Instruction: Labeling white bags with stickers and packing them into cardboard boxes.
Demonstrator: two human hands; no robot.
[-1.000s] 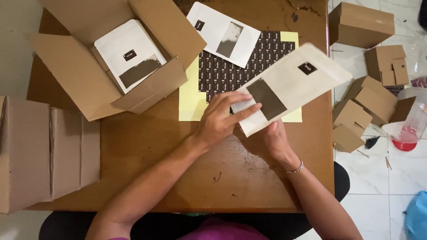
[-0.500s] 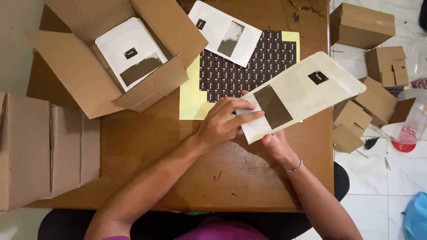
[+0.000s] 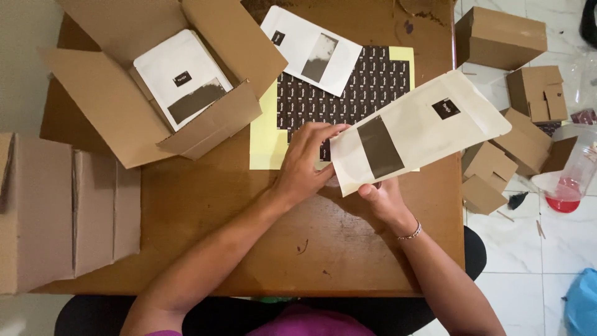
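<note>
White stand-up pouch (image 3: 416, 140) has swung flatter and lifted right over the last second, above the tabletop (image 3: 205, 211) by the label sheet (image 3: 348, 93); right hand (image 3: 382, 202) pinches its bottom edge, left hand (image 3: 308, 162) fingers spread on its left end.

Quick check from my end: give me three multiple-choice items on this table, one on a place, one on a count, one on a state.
1. Where does the sticker sheet lie?
A. on the table
B. inside the open box
C. on the floor

2. How many white pouches show?
A. one
B. three
C. five

3. How is the held pouch kept?
A. flat on the table, untouched
B. gripped by the right hand, left hand on its end
C. tucked under a box

Key: 1 A, it lies flat on the wood. 2 B, one in the box, one on the sheet, one held. 3 B, both hands touch it.
</note>
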